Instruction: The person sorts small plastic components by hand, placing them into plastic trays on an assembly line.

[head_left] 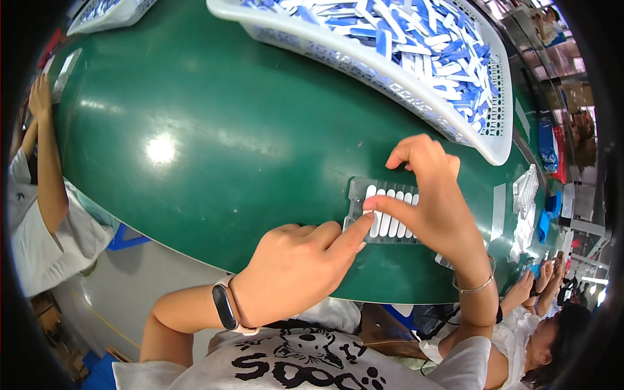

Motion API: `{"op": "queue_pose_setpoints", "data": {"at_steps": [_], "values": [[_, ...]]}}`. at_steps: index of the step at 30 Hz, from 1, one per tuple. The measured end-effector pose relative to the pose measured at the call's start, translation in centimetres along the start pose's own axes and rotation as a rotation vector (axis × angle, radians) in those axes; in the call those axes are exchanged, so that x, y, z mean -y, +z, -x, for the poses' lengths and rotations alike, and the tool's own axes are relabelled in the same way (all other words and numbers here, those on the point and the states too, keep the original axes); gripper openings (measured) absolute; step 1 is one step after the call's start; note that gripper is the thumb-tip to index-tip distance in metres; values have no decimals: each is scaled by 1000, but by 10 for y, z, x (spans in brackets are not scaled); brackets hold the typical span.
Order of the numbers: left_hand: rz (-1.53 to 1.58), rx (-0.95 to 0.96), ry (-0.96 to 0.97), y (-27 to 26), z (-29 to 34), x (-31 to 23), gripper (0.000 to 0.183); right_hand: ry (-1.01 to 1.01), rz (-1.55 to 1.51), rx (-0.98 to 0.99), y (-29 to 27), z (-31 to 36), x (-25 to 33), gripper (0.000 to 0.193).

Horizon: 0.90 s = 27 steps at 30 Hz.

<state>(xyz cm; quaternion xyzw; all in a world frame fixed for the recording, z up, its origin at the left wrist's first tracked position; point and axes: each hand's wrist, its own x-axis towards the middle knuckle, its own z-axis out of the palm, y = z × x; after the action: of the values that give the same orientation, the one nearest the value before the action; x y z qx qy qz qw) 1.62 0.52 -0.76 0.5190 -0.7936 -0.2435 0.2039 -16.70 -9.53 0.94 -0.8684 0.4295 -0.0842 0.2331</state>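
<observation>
A clear plastic tray (359,192) lies on the green table (214,149), with several white oblong pieces (389,222) standing side by side in its slots. My left hand (296,266) points its index finger at the tray's lower left edge, the other fingers curled in. My right hand (432,195) rests over the tray's right part, its thumb pressing on the leftmost white pieces and its index finger bent above the tray's top edge. It hides the tray's right side.
A large white basket (390,81) full of blue and white plastic pieces stands behind the tray. Another white basket (107,14) is at the far left back. Stacked white trays (524,192) lie at the right. One person sits at the left, another at the lower right.
</observation>
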Motion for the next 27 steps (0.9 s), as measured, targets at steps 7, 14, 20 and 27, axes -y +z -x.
{"op": "queue_pose_setpoints", "data": {"at_steps": [7, 14, 20, 27], "values": [[746, -105, -319, -17, -2, 5, 32, -85, 168, 81, -7, 64, 11, 78], [537, -85, -262, -1, -16, -14, 8, 4, 121, -157, -1, 101, -9, 67], [287, -22, -19, 12, -21, -30, 23, 162, 68, -262, 10, 89, -2, 64], [240, 19, -6, 7, -20, -29, 27, 23, 304, -294, 10, 112, 6, 52]]}}
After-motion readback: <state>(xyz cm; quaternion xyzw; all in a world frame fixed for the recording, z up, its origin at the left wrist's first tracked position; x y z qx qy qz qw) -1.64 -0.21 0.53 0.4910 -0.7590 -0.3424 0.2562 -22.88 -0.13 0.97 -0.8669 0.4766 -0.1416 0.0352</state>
